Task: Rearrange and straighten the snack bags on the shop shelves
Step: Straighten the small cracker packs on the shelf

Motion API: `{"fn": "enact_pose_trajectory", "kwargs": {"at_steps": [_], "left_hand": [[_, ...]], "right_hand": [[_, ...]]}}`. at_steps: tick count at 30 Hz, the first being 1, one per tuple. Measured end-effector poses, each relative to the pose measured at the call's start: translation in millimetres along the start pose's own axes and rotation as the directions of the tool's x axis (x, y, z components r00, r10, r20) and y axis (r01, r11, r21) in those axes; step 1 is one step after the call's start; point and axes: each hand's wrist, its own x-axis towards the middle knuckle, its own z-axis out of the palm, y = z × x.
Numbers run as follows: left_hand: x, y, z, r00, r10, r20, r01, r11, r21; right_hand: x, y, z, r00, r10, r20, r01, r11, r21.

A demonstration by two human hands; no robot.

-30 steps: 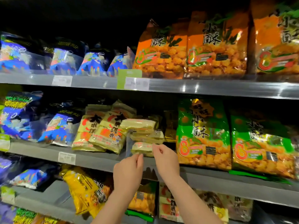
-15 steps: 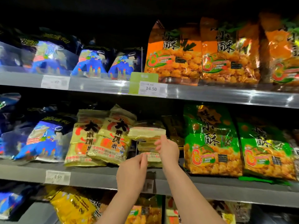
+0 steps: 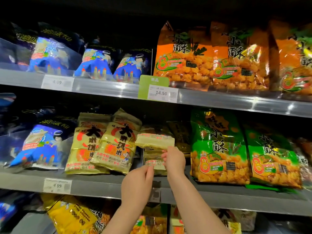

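Pale yellow snack bags (image 3: 152, 154), piled flat on the middle shelf (image 3: 101, 183), between upright yellow bags (image 3: 116, 146) on the left and tall green bags (image 3: 217, 149) on the right. Top bag (image 3: 154, 140) of the pile tilted, front edge jutting out past the ones beneath.

Bottom bag (image 3: 157, 164), with red band of print across the front, pinched at its front edge by left hand (image 3: 137, 184) between thumb and fingertips; forearm coming up from below.

Right hand (image 3: 174, 160) raised higher, fingers curled and pinching the pile at its right front corner, just under the top bag. Cannot tell which single bag of the pile sits in that pinch.

Blue bags (image 3: 42, 146) leaning at the far left of the same shelf. Orange bags (image 3: 185, 54) standing on the shelf above, more blue ones beside them. Price tag (image 3: 161, 93) reading 14.50 on the upper rail, another tag (image 3: 57, 185) reading 4.99 on the middle rail. Further yellow packs below, partly hidden by both arms.
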Motion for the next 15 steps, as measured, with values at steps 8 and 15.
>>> {"fn": "enact_pose_trajectory", "kwargs": {"at_steps": [8,15], "left_hand": [[-11,10,3,0.999,-0.041,0.018,0.043,0.992,-0.115],[-26,28,6,0.896,-0.348,0.275,0.419,0.461,-0.782]], "right_hand": [[-47,24,-35,0.992,-0.124,-0.017,0.125,0.980,0.157],[-62,50,-65,0.997,-0.082,-0.004,0.082,0.994,0.076]]}}
